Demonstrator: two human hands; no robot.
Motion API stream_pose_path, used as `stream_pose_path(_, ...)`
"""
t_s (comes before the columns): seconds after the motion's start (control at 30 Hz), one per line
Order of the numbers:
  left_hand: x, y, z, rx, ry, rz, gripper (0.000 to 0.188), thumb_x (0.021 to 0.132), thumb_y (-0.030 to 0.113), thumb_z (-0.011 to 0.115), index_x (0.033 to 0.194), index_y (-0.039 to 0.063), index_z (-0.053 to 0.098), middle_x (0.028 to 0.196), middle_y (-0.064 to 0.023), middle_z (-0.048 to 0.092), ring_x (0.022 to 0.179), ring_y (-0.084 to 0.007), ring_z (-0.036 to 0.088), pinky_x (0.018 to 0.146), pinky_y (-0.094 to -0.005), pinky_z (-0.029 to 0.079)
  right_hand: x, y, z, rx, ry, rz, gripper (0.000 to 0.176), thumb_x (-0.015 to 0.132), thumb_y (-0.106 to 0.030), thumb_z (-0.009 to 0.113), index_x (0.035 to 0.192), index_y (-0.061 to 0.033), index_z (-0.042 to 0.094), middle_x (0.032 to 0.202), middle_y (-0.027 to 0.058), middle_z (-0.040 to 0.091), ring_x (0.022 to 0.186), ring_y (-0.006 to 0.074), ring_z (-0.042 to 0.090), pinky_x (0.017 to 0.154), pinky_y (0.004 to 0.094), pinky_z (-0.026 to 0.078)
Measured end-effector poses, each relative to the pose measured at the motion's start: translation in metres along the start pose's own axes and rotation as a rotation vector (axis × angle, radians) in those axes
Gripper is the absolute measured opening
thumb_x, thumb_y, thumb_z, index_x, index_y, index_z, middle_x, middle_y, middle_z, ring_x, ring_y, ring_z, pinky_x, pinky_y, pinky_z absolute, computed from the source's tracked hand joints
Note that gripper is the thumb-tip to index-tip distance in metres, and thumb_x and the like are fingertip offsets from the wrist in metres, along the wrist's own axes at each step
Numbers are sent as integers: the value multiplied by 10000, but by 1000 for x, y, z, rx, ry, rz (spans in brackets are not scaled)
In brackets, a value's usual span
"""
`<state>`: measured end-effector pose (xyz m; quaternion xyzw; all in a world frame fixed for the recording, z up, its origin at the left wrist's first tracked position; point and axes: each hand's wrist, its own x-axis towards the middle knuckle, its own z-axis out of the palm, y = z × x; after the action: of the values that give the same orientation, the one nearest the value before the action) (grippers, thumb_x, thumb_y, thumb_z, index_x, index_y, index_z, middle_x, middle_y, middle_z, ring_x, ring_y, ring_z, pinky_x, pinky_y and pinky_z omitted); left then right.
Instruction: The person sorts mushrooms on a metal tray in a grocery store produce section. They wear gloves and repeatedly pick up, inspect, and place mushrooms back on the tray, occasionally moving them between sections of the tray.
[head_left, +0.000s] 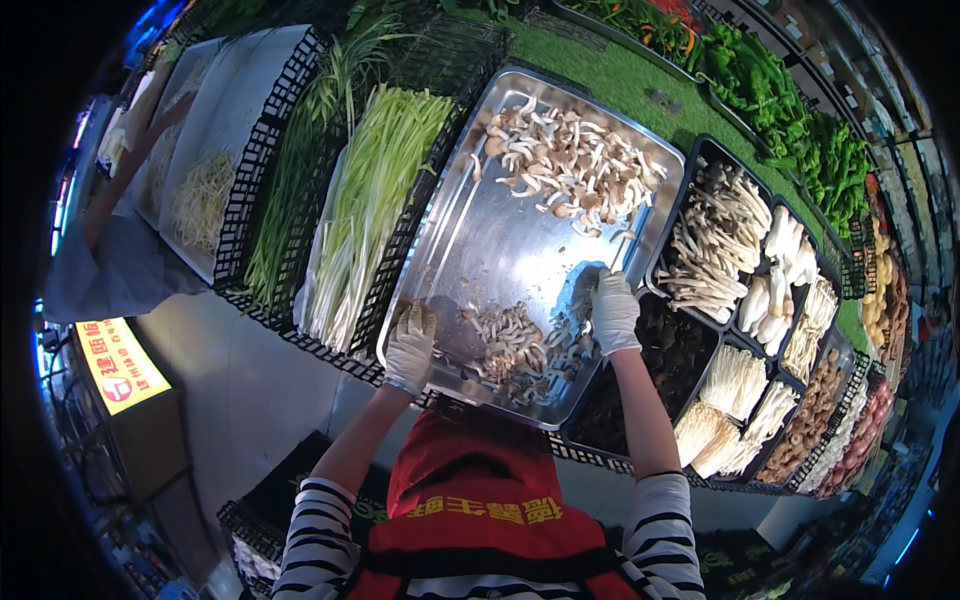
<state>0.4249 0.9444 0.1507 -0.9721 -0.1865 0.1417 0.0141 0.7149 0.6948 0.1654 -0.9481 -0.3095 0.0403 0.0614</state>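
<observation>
A large stainless steel tray (480, 247) lies in front of me. Brown-capped mushrooms (577, 165) are heaped at its far end, and a second, looser heap of smaller mushrooms (517, 345) with dark crumbs lies at the near end. My left hand (411, 349), in a white glove, rests on the tray's near left corner and rim, fingers apart, with nothing seen in it. My gloved right hand (615, 311) is at the tray's right side, beside the near heap; its fingertips are curled at a bluish, shiny thing (581, 289), and whether they grip it is unclear.
Left of the tray stand black crates with yellow chives (375, 217) and green chives (289, 225), then white bins with sprouts (202, 202). Another person's arm (135, 169) reaches over the bins. Black trays of mushrooms (716, 240) and dark fungus (652, 352) adjoin at right; green peppers (757, 82) lie beyond.
</observation>
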Motion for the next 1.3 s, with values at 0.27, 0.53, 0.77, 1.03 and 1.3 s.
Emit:
stream_pose_path(0.27, -8, -1, -4, -404, 21, -95, 584, 757, 3, 590, 1330, 67, 498, 1343, -189, 436, 1142, -392, 488, 967, -427, 459, 30, -6, -55, 542, 101, 265, 169, 831, -12, 688, 988, 8, 628, 970, 153, 561, 851, 272, 609, 777, 379, 502)
stream_pose_path(0.53, -2, -2, 8, -547, 93, -132, 588, 669, 4, 675, 1235, 79, 538, 1265, -196, 453, 1151, -398, 470, 948, -458, 446, 72, 19, -52, 465, -132, 271, 141, 884, -158, 662, 965, -51, 703, 901, 129, 693, 770, 291, 667, 755, 362, 533)
stream_pose_path(0.77, -2, -7, 21, -592, 186, -96, 433, 661, 17, 691, 1073, 89, 578, 1211, -198, 486, 1136, -397, 490, 919, -457, 453, 54, 16, -49, 398, 24, 92, 198, 907, -169, 630, 1051, -43, 679, 1019, 165, 668, 924, 284, 669, 819, 383, 531)
stream_pose_path(1.03, -5, -4, 24, -707, 274, -87, 252, 675, -4, 643, 893, 106, 580, 1085, -150, 536, 1028, -364, 548, 818, -461, 483, -82, -31, -17, -11, -139, -75, 643, 811, -315, 727, 1367, -95, 489, 1034, 151, 581, 955, 322, 606, 839, 447, 470)
stream_pose_path(1.3, 0, 67, -15, -873, 320, 148, 485, 712, 52, 711, 1177, 121, 595, 1193, -134, 550, 1108, -334, 545, 910, -439, 478, -120, -80, -14, 452, -80, 179, 779, 740, -255, 823, 1406, -48, 475, 1177, 216, 549, 1085, 372, 540, 914, 422, 472)
